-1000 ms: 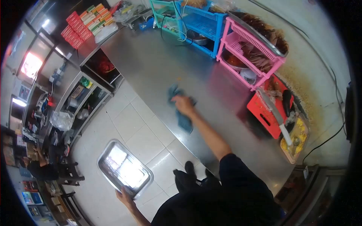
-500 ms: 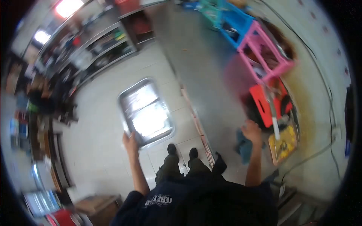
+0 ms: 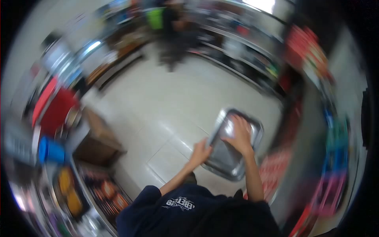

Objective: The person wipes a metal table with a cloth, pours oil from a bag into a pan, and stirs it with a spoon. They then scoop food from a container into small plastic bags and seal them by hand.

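Metal tray [image 3: 225, 158] hung above the tiled floor [image 3: 154, 102], in front of the body, to the left of the worktop [image 3: 310, 134] and apart from it. Left hand [image 3: 200, 153] gripped the tray's near side rim, the only hold I could make out. Right hand [image 3: 239, 134] was spread over the tray's inside, not clasping the rim; blur hid whether the palm pressed or hovered, and I couldn't tell if anything sat under it.

Main risk: drop. With a one-sided hold, a hard push away from the gripped rim could have twisted the tray out of the fingers. Grease or water there would have worsened it; neither could be judged. Second: a body turn could have knocked the far corner against the worktop's edge.
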`<control>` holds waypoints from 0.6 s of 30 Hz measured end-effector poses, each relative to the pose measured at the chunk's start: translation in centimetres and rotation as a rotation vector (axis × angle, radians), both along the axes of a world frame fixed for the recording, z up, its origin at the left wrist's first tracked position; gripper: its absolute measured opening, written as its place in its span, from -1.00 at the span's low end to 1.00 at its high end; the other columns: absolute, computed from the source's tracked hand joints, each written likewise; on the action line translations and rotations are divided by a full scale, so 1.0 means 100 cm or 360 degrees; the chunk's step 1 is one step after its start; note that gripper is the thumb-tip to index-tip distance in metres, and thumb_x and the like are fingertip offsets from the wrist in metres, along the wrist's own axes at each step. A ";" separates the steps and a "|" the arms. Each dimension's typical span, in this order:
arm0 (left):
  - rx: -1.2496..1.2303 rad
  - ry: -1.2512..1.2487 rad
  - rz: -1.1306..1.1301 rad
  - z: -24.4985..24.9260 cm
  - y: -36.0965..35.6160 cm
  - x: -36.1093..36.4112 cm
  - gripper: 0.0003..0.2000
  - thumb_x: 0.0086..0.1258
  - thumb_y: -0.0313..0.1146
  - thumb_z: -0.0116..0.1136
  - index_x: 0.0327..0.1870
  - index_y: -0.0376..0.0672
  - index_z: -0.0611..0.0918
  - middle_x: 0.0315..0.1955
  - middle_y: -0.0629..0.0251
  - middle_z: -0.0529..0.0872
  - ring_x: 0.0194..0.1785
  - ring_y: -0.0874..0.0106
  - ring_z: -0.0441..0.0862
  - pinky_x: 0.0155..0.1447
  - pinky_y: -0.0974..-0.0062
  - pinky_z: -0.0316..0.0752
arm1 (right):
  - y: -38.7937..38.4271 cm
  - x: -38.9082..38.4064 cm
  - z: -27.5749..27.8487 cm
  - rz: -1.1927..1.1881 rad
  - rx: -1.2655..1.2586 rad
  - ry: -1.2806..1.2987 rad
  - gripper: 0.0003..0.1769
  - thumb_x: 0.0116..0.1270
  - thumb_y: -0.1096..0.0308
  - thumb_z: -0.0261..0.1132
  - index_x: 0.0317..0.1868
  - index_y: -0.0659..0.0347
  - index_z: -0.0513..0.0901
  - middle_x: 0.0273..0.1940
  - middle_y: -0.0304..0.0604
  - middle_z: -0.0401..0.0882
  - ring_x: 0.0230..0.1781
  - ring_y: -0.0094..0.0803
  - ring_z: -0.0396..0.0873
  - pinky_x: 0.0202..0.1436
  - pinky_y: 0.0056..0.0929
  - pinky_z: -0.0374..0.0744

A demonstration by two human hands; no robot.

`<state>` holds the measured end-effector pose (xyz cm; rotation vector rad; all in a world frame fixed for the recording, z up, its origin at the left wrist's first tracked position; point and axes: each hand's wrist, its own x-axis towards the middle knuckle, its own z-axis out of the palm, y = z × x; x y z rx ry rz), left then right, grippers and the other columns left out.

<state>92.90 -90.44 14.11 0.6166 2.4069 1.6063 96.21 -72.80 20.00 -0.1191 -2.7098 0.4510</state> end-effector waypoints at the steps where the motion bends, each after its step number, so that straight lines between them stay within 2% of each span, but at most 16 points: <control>1: 0.0229 0.0020 -0.0013 -0.003 -0.016 -0.016 -0.73 0.08 -0.39 0.04 -0.20 -0.31 0.49 -0.45 -0.11 0.54 -0.38 0.04 0.54 -0.30 0.29 0.41 | -0.009 -0.030 -0.015 0.0138 -0.0054 0.0043 -0.11 -0.26 0.12 0.44 0.13 0.17 0.26 0.03 -0.05 0.32 0.12 -0.12 0.22 0.15 -0.05 0.14; 2: 0.0277 0.0002 0.0055 -0.023 -0.028 -0.032 -0.72 0.07 -0.39 0.05 -0.18 -0.29 0.50 -0.40 -0.09 0.55 -0.32 0.02 0.54 -0.25 0.27 0.41 | -0.024 -0.053 -0.022 0.0046 0.0009 -0.0244 -0.10 -0.29 0.15 0.44 0.14 0.15 0.27 0.00 -0.08 0.36 0.08 -0.12 0.27 0.13 -0.13 0.19; 3: 0.0238 -0.0153 0.0082 -0.030 -0.040 -0.044 -0.72 0.06 -0.38 0.06 -0.18 -0.28 0.50 -0.39 -0.10 0.55 -0.31 0.01 0.54 -0.23 0.26 0.41 | -0.034 -0.067 -0.031 0.0132 0.0068 -0.0215 -0.14 -0.27 0.13 0.43 0.12 0.16 0.29 -0.03 -0.05 0.37 0.04 -0.12 0.29 0.10 -0.07 0.20; 4: 0.0155 -0.0234 0.0072 -0.028 -0.051 -0.057 -0.70 0.05 -0.39 0.05 -0.17 -0.32 0.48 -0.42 -0.11 0.56 -0.33 0.03 0.55 -0.21 0.25 0.42 | -0.036 -0.088 -0.049 0.0140 0.0060 -0.0379 -0.28 -0.21 0.17 0.38 0.04 0.16 0.38 -0.08 -0.04 0.42 -0.01 -0.16 0.34 0.07 -0.10 0.25; 5: 0.0226 0.0106 0.0335 -0.075 -0.047 -0.073 -0.77 0.07 -0.37 0.05 -0.28 -0.31 0.46 -0.48 -0.06 0.55 -0.38 0.05 0.54 -0.28 0.21 0.41 | -0.046 -0.108 -0.056 0.0198 -0.0250 -0.0393 -0.49 -0.12 0.27 0.32 -0.08 0.24 0.48 -0.16 -0.03 0.49 -0.11 -0.14 0.45 -0.01 -0.24 0.38; 6: 0.0151 -0.0237 0.0152 -0.081 -0.056 -0.089 -0.78 0.06 -0.40 0.03 -0.30 -0.32 0.44 -0.51 -0.10 0.55 -0.38 -0.02 0.53 -0.29 0.16 0.41 | -0.046 -0.125 -0.072 0.0113 -0.0542 -0.0499 -0.61 -0.06 0.37 0.25 -0.15 0.28 0.51 -0.21 0.01 0.52 -0.17 -0.13 0.49 -0.05 -0.33 0.43; 7: 0.0170 -0.0234 0.0289 -0.086 -0.071 -0.111 -0.78 0.06 -0.40 0.03 -0.30 -0.32 0.44 -0.51 -0.10 0.55 -0.38 -0.02 0.53 -0.29 0.16 0.41 | -0.049 -0.147 -0.088 0.0253 -0.0607 -0.0341 -0.73 0.04 0.49 0.10 -0.19 0.28 0.51 -0.19 0.00 0.52 -0.16 -0.19 0.51 -0.05 -0.31 0.44; 9: 0.0091 -0.0507 0.0210 -0.099 -0.098 -0.159 -0.78 0.05 -0.43 0.01 -0.28 -0.33 0.44 -0.57 -0.12 0.54 -0.41 -0.03 0.53 -0.30 0.16 0.41 | -0.040 -0.206 -0.139 0.0426 -0.1072 -0.0140 -0.75 0.07 0.52 0.05 -0.20 0.35 0.50 -0.25 -0.08 0.52 -0.23 -0.29 0.51 -0.10 -0.35 0.46; 10: 0.0093 -0.0504 0.0285 -0.102 -0.109 -0.168 -0.78 0.05 -0.43 0.01 -0.28 -0.33 0.44 -0.57 -0.12 0.54 -0.41 -0.03 0.53 -0.30 0.16 0.41 | -0.046 -0.215 -0.130 0.0294 -0.1447 -0.0233 -0.77 0.11 0.50 0.05 -0.20 0.37 0.50 -0.26 -0.11 0.50 -0.23 -0.33 0.49 -0.10 -0.39 0.45; 11: 0.0055 -0.0338 0.0392 -0.109 -0.118 -0.187 -0.78 0.05 -0.43 0.01 -0.27 -0.32 0.45 -0.59 -0.12 0.53 -0.43 -0.02 0.53 -0.31 0.17 0.42 | -0.052 -0.232 -0.118 0.0125 -0.1811 -0.0349 -0.78 0.16 0.48 0.04 -0.20 0.39 0.49 -0.27 -0.14 0.49 -0.23 -0.37 0.47 -0.09 -0.43 0.44; 12: 0.0008 -0.0175 0.0480 -0.113 -0.127 -0.211 -0.77 0.05 -0.43 0.01 -0.26 -0.31 0.45 -0.61 -0.13 0.52 -0.45 0.00 0.54 -0.32 0.18 0.42 | -0.058 -0.261 -0.120 0.0154 -0.1814 -0.0388 -0.78 0.16 0.48 0.04 -0.20 0.39 0.49 -0.27 -0.14 0.49 -0.23 -0.37 0.47 -0.09 -0.43 0.44; 14: 0.0042 -0.0278 0.0537 -0.110 -0.164 -0.271 -0.78 0.05 -0.43 0.01 -0.26 -0.31 0.45 -0.61 -0.11 0.53 -0.45 0.01 0.54 -0.34 0.19 0.42 | -0.068 -0.318 -0.124 0.0262 -0.2279 -0.0485 -0.79 0.22 0.41 0.09 -0.20 0.37 0.50 -0.26 -0.15 0.46 -0.21 -0.42 0.44 -0.09 -0.49 0.40; 15: 0.0086 -0.0374 0.0570 -0.106 -0.178 -0.294 -0.78 0.06 -0.43 0.01 -0.26 -0.31 0.45 -0.60 -0.09 0.53 -0.45 0.03 0.54 -0.35 0.20 0.42 | -0.068 -0.353 -0.142 0.0278 -0.2279 -0.0520 -0.79 0.22 0.41 0.09 -0.20 0.37 0.50 -0.26 -0.15 0.46 -0.21 -0.42 0.44 -0.09 -0.49 0.40; 16: 0.0075 -0.0108 0.0687 -0.112 -0.193 -0.320 -0.79 0.08 -0.43 0.01 -0.26 -0.30 0.45 -0.59 -0.06 0.54 -0.46 0.05 0.54 -0.37 0.23 0.42 | -0.072 -0.400 -0.171 0.0268 -0.1934 -0.0531 -0.78 0.23 0.38 0.10 -0.19 0.36 0.49 -0.26 -0.15 0.46 -0.21 -0.42 0.43 -0.08 -0.50 0.40; 17: 0.0051 -0.0086 0.0752 -0.107 -0.210 -0.345 -0.79 0.08 -0.43 0.01 -0.26 -0.30 0.45 -0.59 -0.06 0.54 -0.46 0.05 0.54 -0.37 0.23 0.42 | -0.090 -0.446 -0.188 0.0286 -0.1602 -0.0525 -0.77 0.25 0.36 0.12 -0.18 0.36 0.48 -0.26 -0.15 0.45 -0.22 -0.41 0.42 -0.08 -0.51 0.39; 18: 0.0017 -0.0113 0.0832 -0.101 -0.230 -0.366 -0.79 0.08 -0.42 0.01 -0.26 -0.30 0.45 -0.56 -0.05 0.55 -0.44 0.05 0.54 -0.35 0.23 0.41 | -0.124 -0.483 -0.175 0.0269 -0.1798 -0.0777 -0.76 0.22 0.34 0.15 -0.17 0.33 0.48 -0.23 -0.16 0.44 -0.22 -0.43 0.42 -0.09 -0.51 0.39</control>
